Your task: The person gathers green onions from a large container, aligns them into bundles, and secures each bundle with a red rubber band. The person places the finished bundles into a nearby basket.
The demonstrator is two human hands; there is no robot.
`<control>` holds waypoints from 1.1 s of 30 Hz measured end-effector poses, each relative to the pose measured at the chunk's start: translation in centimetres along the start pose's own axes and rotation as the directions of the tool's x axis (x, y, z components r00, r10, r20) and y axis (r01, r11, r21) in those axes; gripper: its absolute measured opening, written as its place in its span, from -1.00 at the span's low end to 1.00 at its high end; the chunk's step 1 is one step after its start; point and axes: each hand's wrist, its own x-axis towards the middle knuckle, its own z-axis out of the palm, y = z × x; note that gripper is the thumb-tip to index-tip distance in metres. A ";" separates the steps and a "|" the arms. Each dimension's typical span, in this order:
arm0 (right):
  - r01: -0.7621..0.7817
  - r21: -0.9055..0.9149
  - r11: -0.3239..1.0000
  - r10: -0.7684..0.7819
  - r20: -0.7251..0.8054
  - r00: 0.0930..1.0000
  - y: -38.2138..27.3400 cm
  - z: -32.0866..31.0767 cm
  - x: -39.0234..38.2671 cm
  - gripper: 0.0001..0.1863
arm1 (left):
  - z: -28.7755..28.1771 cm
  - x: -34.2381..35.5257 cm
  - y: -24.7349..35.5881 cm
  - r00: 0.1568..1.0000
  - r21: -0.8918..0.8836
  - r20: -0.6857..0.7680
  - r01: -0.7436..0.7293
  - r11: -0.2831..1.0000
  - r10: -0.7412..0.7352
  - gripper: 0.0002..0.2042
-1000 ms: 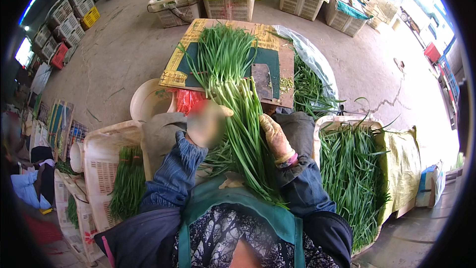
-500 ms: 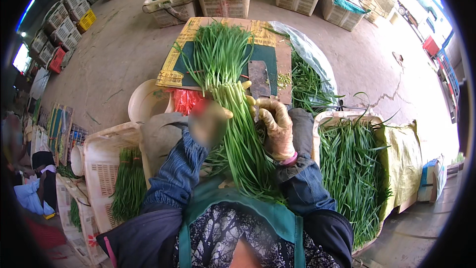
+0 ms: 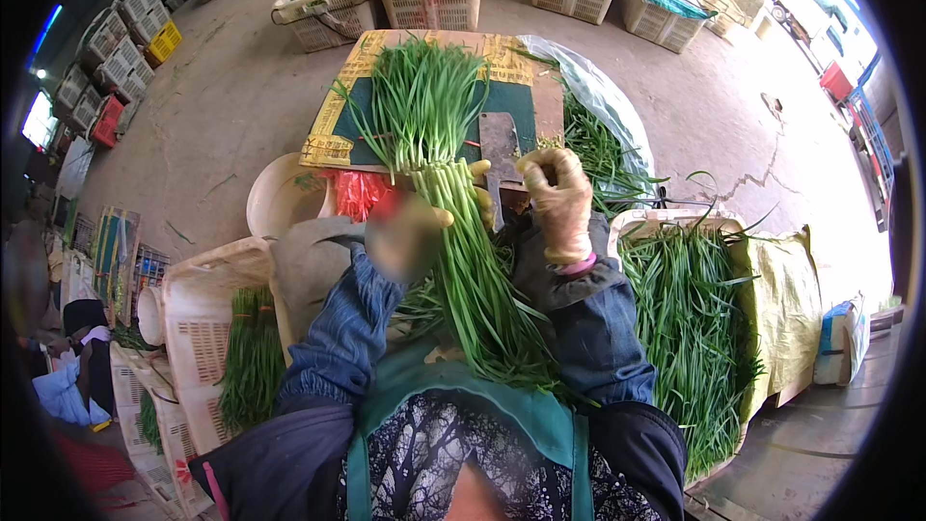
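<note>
My left hand [image 3: 407, 236], gloved and partly blurred, is closed round a bunch of garlic chives [image 3: 468, 265]. Its fingertips show on the bunch's right side. The leaves hang toward my lap, and the pale stem ends lie at the board's near edge. Another bundle of chives [image 3: 424, 87] rests on the board [image 3: 333, 121], leaves pointing away, its stem ends meeting the held bunch. Beside it lies a cleaver [image 3: 500, 140], handle toward me. My right hand [image 3: 559, 198], in a yellowed glove, is raised right of the handle, fingers curled and pinched; what they hold, if anything, cannot be made out.
A crate of loose chives [image 3: 680, 328] stands at my right, and a crate [image 3: 198, 328] with tied bundles at my left. Left of the board are a pale bucket [image 3: 280, 198] and red plastic ties [image 3: 359, 195]. More chives lie on clear plastic sheeting [image 3: 617, 106] beyond the board's right side.
My right hand has moved right and up, away from the chive stems. My left hand keeps its hold on the bunch. The cleaver's handle now shows.
</note>
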 end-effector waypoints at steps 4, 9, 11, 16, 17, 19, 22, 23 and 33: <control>-0.071 -0.175 0.982 0.120 0.293 0.948 4.0 -3.4 0.3 -0.82 | -0.6 0.0 -0.8 0.998 -0.059 -0.026 -0.051 0.997 0.050 -0.10; -0.101 -0.005 0.995 0.099 0.249 0.963 0.4 -1.8 -0.3 -0.80 | -0.6 0.5 -0.3 0.972 0.039 -0.174 -0.154 0.987 0.158 -0.31; -0.176 0.119 0.977 0.148 0.212 0.966 0.1 -1.8 -0.6 -0.77 | -1.6 1.1 1.2 0.928 -0.037 -0.269 -0.277 0.960 0.257 -0.45; -0.240 0.194 0.951 0.210 0.163 0.964 0.5 -6.3 -0.3 -0.77 | -6.4 0.7 8.7 0.790 -0.030 -0.239 -0.587 0.809 0.564 -0.68; -0.227 0.196 0.954 0.205 0.125 0.971 1.2 -7.3 -0.5 -0.77 | -7.1 0.4 10.0 0.755 -0.017 -0.240 -0.631 0.775 0.610 -0.68; -0.247 0.194 0.949 0.234 0.086 0.968 1.6 -8.9 -0.8 -0.77 | -7.7 -0.7 11.9 0.679 0.004 -0.298 -0.702 0.712 0.671 -0.69; -0.393 0.301 0.869 0.365 0.147 0.919 -0.7 -9.8 -1.4 -0.79 | -10.1 -2.1 13.9 0.575 0.070 -0.310 -0.781 0.621 0.757 -0.72; -0.410 0.330 0.850 0.327 0.280 0.903 -1.7 -9.9 -1.6 -0.79 | -11.0 -2.7 14.3 0.553 0.083 -0.317 -0.793 0.604 0.770 -0.73; -0.670 0.360 0.649 -0.036 0.895 0.445 -5.5 3.1 -7.6 -0.37 | -3.4 0.7 10.8 0.451 0.339 -0.183 -0.805 0.487 0.873 -0.73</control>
